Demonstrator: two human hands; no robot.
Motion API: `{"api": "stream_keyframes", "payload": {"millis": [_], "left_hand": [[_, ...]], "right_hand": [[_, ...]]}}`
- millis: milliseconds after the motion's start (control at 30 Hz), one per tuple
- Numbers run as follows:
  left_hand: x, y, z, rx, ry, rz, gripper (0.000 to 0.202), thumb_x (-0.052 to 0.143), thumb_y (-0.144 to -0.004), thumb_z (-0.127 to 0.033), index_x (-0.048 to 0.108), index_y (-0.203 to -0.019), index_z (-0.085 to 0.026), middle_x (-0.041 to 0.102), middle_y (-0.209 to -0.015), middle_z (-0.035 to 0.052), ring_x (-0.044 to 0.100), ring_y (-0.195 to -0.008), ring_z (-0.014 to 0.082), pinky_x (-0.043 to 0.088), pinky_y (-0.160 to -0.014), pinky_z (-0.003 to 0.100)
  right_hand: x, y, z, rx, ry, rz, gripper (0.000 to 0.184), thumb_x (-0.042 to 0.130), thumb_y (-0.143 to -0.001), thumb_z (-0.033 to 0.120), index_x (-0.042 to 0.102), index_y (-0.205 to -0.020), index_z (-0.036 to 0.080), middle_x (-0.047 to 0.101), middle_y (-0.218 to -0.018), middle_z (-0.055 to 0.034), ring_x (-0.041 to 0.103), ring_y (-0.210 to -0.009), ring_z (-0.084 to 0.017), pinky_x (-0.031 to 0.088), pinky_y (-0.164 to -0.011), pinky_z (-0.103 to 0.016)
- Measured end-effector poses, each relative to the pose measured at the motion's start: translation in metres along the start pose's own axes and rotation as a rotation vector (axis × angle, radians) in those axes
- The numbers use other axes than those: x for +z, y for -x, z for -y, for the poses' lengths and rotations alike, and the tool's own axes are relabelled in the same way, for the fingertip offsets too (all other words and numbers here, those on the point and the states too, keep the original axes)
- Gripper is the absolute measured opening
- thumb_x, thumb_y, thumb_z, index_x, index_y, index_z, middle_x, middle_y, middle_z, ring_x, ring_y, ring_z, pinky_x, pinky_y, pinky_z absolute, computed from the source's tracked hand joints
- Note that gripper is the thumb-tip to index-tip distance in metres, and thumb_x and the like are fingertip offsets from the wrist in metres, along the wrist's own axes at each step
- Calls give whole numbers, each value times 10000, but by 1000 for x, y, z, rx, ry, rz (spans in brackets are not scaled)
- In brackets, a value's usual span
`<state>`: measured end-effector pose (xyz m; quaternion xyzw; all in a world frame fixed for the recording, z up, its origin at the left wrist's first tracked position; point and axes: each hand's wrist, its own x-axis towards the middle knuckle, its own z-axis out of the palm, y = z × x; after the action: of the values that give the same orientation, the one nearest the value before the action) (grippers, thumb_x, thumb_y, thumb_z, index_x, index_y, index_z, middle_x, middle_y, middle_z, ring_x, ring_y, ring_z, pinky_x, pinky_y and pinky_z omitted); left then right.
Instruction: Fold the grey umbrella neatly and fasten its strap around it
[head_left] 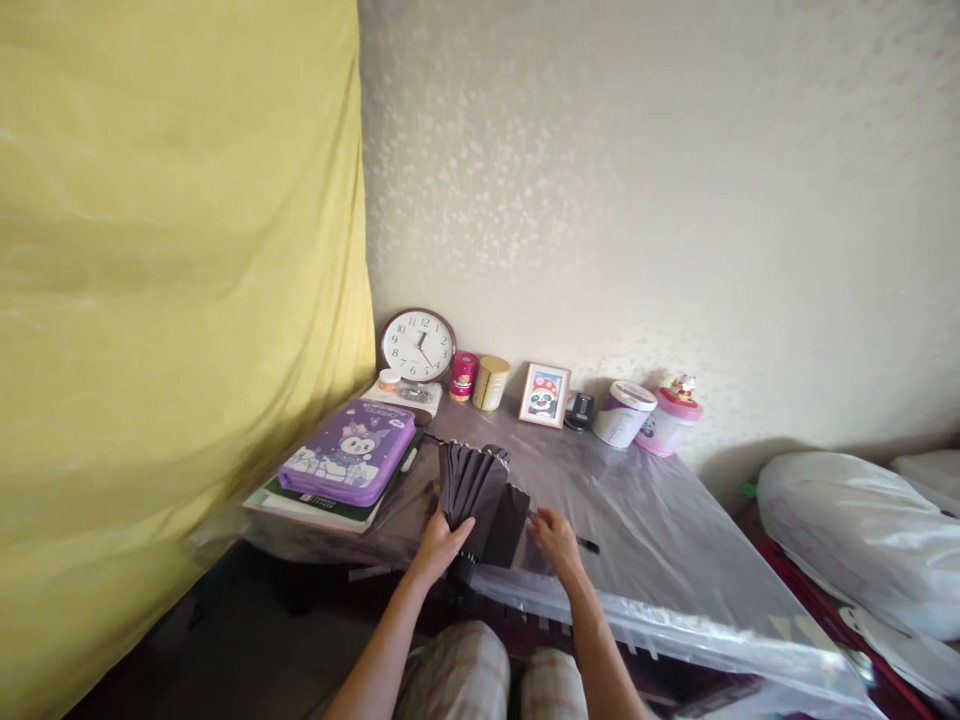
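Note:
A black folding umbrella (487, 505), its canopy collapsed in loose pleats, is held over the near edge of the table. My left hand (442, 545) wraps round its pleated left side, thumb across the cloth. At the right edge of the cloth, my right hand (553, 535) is closed, fingers curled together at a fold or strap of the umbrella; the exact part pinched is hard to make out. Just beyond that hand, a thin dark strip (589, 545) shows against the tabletop. Whether it joins the umbrella I cannot tell.
Plastic film covers the table (637, 510). To the left lies a purple zip case (352, 455) on books. Along the wall stand a round clock (418, 345), a red can (463, 377), a yellow tin (491, 383), a picture frame (544, 396) and two tubs (624, 414). A yellow curtain (180, 250) hangs left.

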<state>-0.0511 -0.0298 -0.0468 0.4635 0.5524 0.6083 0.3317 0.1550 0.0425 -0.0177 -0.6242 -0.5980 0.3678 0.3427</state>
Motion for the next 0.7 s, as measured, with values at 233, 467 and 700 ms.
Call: {"api": "stream_keyframes", "payload": {"millis": [233,467,700], "left_hand": [[0,0,-1,22,-36,20,439,621,-706,-295,597,-1120,-150,642,-1129,110,550,-1123,269,383,-1000,390],[1,-1,-2,21,-53,14,459,626,-707,-282,578,-1151,-174,640,-1134,107,540,-1134,274,393,-993,368],[1,-1,-3,27,-48,26,476,609,-720,-284,557,-1171,-140,626,-1159,121,544,-1127,273,385,-1000,398]], "right_hand": [[11,27,-5,126,-230,48,317,476,-698,217,576,-981,114,669,-885,-108,676,-795,-207,547,-558,-272],[15,34,1,201,-413,86,308,589,-627,267,595,-914,154,664,-879,-79,665,-769,-199,540,-571,-269],[19,44,9,229,-538,185,297,624,-583,297,618,-845,158,644,-708,-21,632,-643,-184,525,-550,-294]]}}
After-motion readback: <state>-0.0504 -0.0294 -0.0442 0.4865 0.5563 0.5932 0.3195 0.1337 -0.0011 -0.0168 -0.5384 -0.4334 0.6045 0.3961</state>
